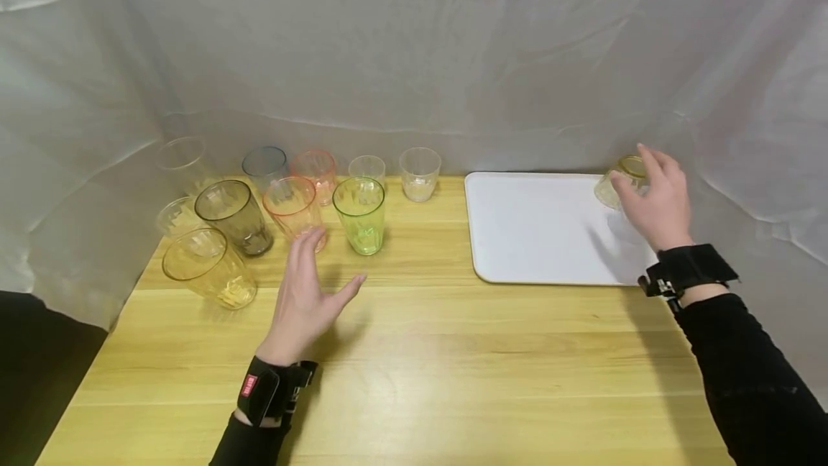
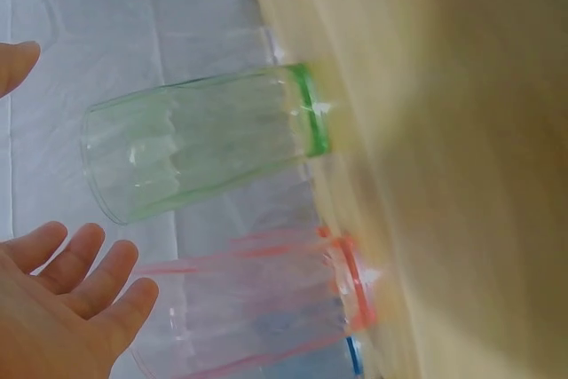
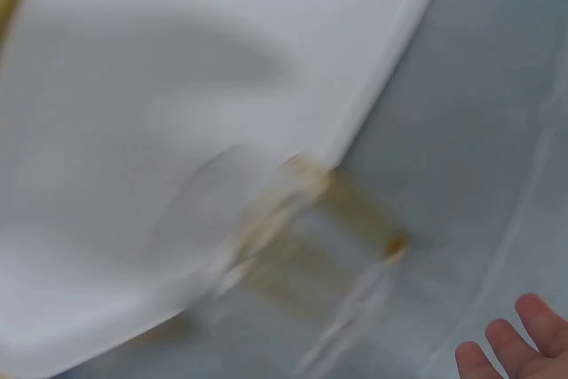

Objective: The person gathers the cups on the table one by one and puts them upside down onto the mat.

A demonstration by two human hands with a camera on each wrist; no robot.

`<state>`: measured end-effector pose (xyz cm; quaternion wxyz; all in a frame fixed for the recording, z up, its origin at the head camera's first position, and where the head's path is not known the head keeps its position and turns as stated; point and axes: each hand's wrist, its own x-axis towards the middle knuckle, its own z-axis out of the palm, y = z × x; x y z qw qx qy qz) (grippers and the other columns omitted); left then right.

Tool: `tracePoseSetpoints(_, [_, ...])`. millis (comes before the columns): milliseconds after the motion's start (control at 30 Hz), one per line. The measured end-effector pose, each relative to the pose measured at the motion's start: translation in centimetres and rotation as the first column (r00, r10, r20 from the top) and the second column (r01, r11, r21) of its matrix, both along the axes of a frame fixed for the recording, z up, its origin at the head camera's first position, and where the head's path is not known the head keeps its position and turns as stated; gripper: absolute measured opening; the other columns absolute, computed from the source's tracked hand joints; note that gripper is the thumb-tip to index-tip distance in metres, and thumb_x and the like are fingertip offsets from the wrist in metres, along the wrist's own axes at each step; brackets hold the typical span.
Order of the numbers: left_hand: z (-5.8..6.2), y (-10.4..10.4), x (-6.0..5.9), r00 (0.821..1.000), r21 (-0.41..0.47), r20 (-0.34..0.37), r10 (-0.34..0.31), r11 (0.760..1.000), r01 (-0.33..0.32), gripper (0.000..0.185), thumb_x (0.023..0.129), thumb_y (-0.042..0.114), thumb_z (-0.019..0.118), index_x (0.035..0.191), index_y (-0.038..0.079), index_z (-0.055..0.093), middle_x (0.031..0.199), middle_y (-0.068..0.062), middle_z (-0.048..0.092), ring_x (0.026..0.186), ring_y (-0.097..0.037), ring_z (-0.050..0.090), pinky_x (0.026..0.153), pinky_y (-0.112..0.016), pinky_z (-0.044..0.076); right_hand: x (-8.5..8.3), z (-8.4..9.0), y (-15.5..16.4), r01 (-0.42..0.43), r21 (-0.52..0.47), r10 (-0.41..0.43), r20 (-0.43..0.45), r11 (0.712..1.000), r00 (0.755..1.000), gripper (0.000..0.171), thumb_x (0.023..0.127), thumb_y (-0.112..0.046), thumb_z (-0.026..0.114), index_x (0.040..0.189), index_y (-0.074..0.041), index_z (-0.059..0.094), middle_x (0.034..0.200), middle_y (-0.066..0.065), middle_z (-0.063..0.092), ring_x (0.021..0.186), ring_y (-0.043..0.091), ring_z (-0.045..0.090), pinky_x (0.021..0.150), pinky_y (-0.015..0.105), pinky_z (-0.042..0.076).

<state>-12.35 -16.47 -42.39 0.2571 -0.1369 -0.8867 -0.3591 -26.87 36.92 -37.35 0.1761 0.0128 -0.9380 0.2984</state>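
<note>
My left hand (image 1: 304, 304) hovers over the table with fingers spread and thumb apart. Just beyond it stand an upright green glass (image 1: 362, 225) and an orange-red glass (image 1: 291, 207). The left wrist view shows the fingers (image 2: 102, 286) beside the green glass (image 2: 204, 144), with a gap to the thumb. My right hand (image 1: 660, 200) is at the far right corner of a white tray (image 1: 537, 229), its fingers loosely spread. Beside it a short yellow glass (image 1: 606, 191) sits on the tray, partly hidden. In the right wrist view the glass (image 3: 302, 255) is blurred, apart from the fingers (image 3: 510, 348).
To the left stand a yellow glass (image 1: 213, 272), a grey-brown glass (image 1: 236, 218) and clear glasses. Along the back are a blue glass (image 1: 264, 167), a short red glass (image 1: 317, 171) and short clear tumblers (image 1: 420, 175). A pale curtain (image 1: 414, 56) closes off the back and sides.
</note>
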Motion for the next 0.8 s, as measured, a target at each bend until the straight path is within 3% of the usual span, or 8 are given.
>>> tracePoseSetpoints(200, [0.5,0.7,-1.3,1.000,0.085,-0.018,0.021,0.996,-0.020,0.098,0.079,0.019,0.091,0.152,-0.010,0.033,0.149,-0.028,0.040,0.138,-0.040,0.043,0.117,-0.055,0.039,0.8,1.4,-4.7,-0.110,-0.019,0.106,-0.145,0.994,0.984,0.068,0.104,-0.037,0.063,0.161,-0.010,0.038,0.163,0.021,0.036,0.150,0.044,0.030,0.124,0.061,0.023])
tracePoseSetpoints(367, [0.9,1.2,-2.5,1.000,0.160,-0.009,0.029,0.987,-0.027,0.105,0.079,0.018,0.092,0.157,-0.005,0.027,0.154,-0.028,0.035,0.137,-0.039,0.041,0.114,-0.055,0.041,1.6,1.8,-8.7,-0.181,-0.031,0.166,-0.280,0.983,0.945,0.066,0.099,-0.032,0.070,0.156,-0.007,0.047,0.159,0.019,0.044,0.147,0.041,0.039,0.123,0.056,0.029])
tracePoseSetpoints(567, [1.2,2.0,-3.4,0.990,0.238,0.139,0.036,0.969,-0.069,0.112,0.080,0.025,0.091,0.163,0.006,0.019,0.162,-0.021,0.026,0.143,-0.036,0.035,0.115,-0.059,0.039,3.2,1.5,-12.9,-0.260,-0.095,0.211,-0.356,0.961,0.910,0.064,0.097,-0.019,0.072,0.154,-0.006,0.049,0.157,0.018,0.047,0.146,0.037,0.041,0.123,0.050,0.031])
tracePoseSetpoints(800, [1.2,2.4,-4.2,0.951,0.255,0.305,0.053,0.957,-0.135,0.118,0.083,0.037,0.089,0.165,0.009,0.009,0.166,-0.019,0.019,0.148,-0.039,0.029,0.116,-0.062,0.037,5.4,0.3,-17.3,-0.360,-0.142,0.298,-0.335,0.922,0.894,0.066,0.096,-0.015,0.072,0.156,-0.006,0.045,0.159,0.017,0.046,0.147,0.035,0.041,0.125,0.051,0.029])
